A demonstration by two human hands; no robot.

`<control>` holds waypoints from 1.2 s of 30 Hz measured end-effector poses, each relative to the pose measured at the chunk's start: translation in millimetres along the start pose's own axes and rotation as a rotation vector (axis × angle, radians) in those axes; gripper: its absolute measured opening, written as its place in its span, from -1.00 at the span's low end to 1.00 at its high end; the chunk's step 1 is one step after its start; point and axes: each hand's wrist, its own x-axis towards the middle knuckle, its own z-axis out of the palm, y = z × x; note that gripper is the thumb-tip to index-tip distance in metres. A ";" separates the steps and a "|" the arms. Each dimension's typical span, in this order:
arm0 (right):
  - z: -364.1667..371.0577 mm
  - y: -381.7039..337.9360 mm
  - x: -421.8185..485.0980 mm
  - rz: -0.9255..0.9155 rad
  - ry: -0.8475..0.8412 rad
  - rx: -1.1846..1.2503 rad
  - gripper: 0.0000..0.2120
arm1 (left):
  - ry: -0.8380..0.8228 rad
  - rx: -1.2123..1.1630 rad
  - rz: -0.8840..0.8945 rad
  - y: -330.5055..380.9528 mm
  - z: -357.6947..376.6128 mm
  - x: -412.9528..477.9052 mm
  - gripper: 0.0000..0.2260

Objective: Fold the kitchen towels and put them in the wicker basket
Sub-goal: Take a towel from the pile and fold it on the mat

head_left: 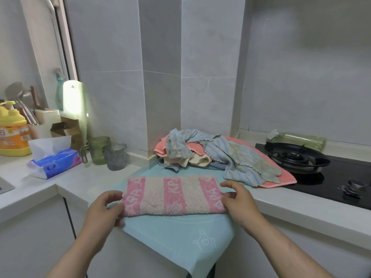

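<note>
A pink and cream striped towel [173, 195], folded into a long strip, lies on a light blue towel [180, 235] spread over the counter corner. My left hand [104, 209] pinches the strip's left end. At the right end my right hand [237, 201] holds it with curled fingers. Behind the strip sits a loose heap of towels [202, 151]: blue-striped ones draped over a salmon one [281, 179] and a cream one. No wicker basket is in view.
A black gas hob [301, 157] with knobs lies to the right, a green glass bottle [301, 138] behind it. On the left counter stand a tissue pack [54, 161], a green mug [98, 150], a grey glass [115, 156], a yellow detergent bottle [12, 129] and a utensil holder.
</note>
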 end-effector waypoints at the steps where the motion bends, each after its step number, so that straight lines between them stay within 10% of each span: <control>1: 0.9 1.7 0.2 0.004 0.003 -0.018 -0.67 | 0.000 0.005 0.004 -1.4 0.3 0.2 -0.82; 17: -8.1 4.4 1.2 -0.005 0.039 -0.295 -0.87 | 0.102 0.691 0.303 22.6 -10.4 -5.3 -0.83; 26: 45.8 -28.4 17.1 -0.304 -0.348 -0.701 -0.60 | -0.485 1.071 0.456 36.2 55.0 15.8 -0.61; 36: 51.2 -6.5 19.8 -0.211 -0.472 -0.908 -0.44 | -0.507 1.280 0.360 8.0 47.5 19.3 -0.30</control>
